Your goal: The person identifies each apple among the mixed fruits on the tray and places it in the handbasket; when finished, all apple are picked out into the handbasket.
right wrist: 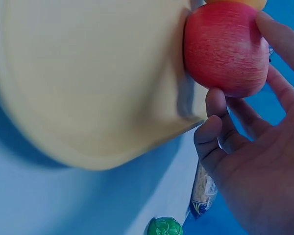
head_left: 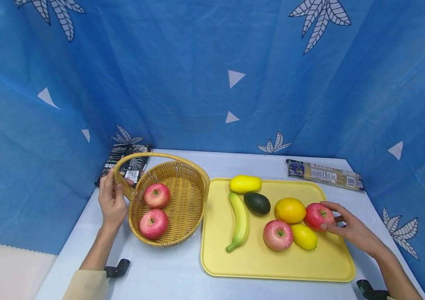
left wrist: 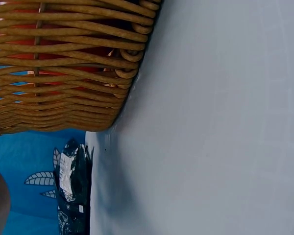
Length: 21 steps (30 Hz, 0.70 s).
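My left hand [head_left: 112, 204] grips the wicker basket [head_left: 187, 208] where its arched handle meets the left rim. Two red apples [head_left: 157, 196] lie in the basket's left half; the left wrist view shows only the woven side of the basket [left wrist: 63, 63], with red behind the gaps. Over the right part of the yellow tray [head_left: 272, 268], my right hand [head_left: 358, 231] holds a red apple [head_left: 315, 214] between thumb and fingers. In the right wrist view its fingertips touch the apple [right wrist: 228, 49]. Beside that apple are an orange-yellow fruit [head_left: 290, 210], a lemon [head_left: 304, 236] and another apple [head_left: 278, 235].
Also on the tray lie a banana [head_left: 239, 223], a dark green avocado [head_left: 257, 203] and a yellow oblong fruit [head_left: 245, 183]. A black package [head_left: 112, 160] lies behind the basket, and a noodle pack [head_left: 325, 174] behind the tray. A green object [right wrist: 164, 227] shows in the right wrist view.
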Each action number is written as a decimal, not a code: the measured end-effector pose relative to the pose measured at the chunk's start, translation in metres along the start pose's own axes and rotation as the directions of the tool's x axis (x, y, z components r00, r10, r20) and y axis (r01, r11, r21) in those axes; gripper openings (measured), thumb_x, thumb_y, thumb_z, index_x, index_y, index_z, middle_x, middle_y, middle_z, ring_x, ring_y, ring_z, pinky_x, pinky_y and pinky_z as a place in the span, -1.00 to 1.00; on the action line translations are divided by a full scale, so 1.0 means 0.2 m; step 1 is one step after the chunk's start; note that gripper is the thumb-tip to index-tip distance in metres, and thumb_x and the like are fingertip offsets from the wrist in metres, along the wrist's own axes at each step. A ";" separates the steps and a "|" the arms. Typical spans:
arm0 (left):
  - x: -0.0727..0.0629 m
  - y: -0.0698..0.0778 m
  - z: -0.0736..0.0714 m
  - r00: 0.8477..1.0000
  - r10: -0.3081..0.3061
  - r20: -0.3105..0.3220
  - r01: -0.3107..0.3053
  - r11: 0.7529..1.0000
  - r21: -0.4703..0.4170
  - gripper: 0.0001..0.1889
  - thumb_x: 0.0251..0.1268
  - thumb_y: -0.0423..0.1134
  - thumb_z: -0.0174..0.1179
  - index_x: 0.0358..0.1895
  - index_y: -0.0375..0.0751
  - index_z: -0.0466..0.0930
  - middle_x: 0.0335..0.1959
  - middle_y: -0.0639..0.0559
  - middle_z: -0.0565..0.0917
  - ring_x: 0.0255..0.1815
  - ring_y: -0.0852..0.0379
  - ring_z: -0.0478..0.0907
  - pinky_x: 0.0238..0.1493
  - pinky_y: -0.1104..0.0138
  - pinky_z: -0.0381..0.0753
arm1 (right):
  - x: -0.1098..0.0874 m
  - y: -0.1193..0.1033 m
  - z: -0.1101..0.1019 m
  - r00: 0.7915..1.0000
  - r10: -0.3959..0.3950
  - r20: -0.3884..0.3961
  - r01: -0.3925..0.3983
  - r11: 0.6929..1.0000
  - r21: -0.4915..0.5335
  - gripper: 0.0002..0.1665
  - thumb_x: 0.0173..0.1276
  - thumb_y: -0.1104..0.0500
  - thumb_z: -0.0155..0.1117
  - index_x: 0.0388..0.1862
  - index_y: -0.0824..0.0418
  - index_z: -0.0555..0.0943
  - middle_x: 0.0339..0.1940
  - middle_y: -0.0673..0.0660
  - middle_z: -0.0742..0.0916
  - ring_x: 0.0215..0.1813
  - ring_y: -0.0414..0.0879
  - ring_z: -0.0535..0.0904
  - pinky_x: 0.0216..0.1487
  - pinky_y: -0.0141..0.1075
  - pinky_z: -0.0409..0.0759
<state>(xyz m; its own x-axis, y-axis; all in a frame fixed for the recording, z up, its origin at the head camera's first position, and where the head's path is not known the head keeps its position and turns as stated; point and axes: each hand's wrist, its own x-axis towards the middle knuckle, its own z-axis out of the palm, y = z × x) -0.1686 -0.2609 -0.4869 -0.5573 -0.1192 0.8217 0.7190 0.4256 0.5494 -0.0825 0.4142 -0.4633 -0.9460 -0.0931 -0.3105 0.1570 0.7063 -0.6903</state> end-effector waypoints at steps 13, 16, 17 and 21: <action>0.00 0.00 0.01 1.000 -0.003 0.000 0.003 1.000 0.001 -0.41 0.45 -0.67 -0.13 0.50 -0.30 0.18 0.04 -0.48 0.44 -0.16 0.17 0.61 -0.09 0.53 0.55 | 0.00 0.00 0.04 1.000 0.019 -0.005 -0.019 0.999 -0.046 0.08 0.34 -0.14 0.38 0.64 0.11 0.04 0.37 0.38 0.40 0.04 0.12 0.41 -0.21 -0.20 0.55; 0.00 0.00 0.00 1.000 0.000 -0.003 0.000 1.000 -0.001 -0.41 0.45 -0.67 -0.13 0.51 -0.29 0.19 0.03 -0.49 0.44 -0.16 0.17 0.61 -0.11 0.53 0.54 | 0.01 0.00 0.04 1.000 0.023 -0.011 -0.023 0.998 -0.054 0.09 0.32 -0.14 0.40 0.64 0.11 0.04 0.36 0.37 0.41 0.02 0.10 0.41 -0.22 -0.20 0.53; 0.00 0.00 0.00 1.000 0.001 -0.005 -0.001 1.000 -0.004 -0.41 0.46 -0.67 -0.13 0.50 -0.30 0.19 0.03 -0.49 0.44 -0.17 0.17 0.61 -0.12 0.53 0.53 | 0.01 0.00 0.04 1.000 0.020 -0.013 -0.021 0.998 -0.059 0.09 0.32 -0.14 0.41 0.64 0.11 0.04 0.36 0.37 0.41 0.02 0.10 0.41 -0.23 -0.21 0.53; 0.00 0.00 0.00 1.000 0.007 -0.009 -0.007 1.000 -0.005 -0.42 0.47 -0.64 -0.13 0.51 -0.30 0.19 0.03 -0.49 0.43 -0.16 0.18 0.61 -0.11 0.53 0.54 | 0.01 -0.01 0.04 1.000 -0.003 -0.022 0.001 0.997 -0.074 0.09 0.31 -0.12 0.42 0.63 0.14 0.05 0.35 0.36 0.41 -0.01 0.09 0.39 -0.25 -0.24 0.50</action>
<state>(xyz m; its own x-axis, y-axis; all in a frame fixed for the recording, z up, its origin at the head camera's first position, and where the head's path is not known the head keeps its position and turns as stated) -0.1692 -0.2610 -0.4873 -0.5483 -0.1239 0.8271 0.7251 0.4223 0.5440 -0.0827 0.4057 -0.4678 -0.9526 -0.0794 -0.2938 0.1343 0.7565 -0.6400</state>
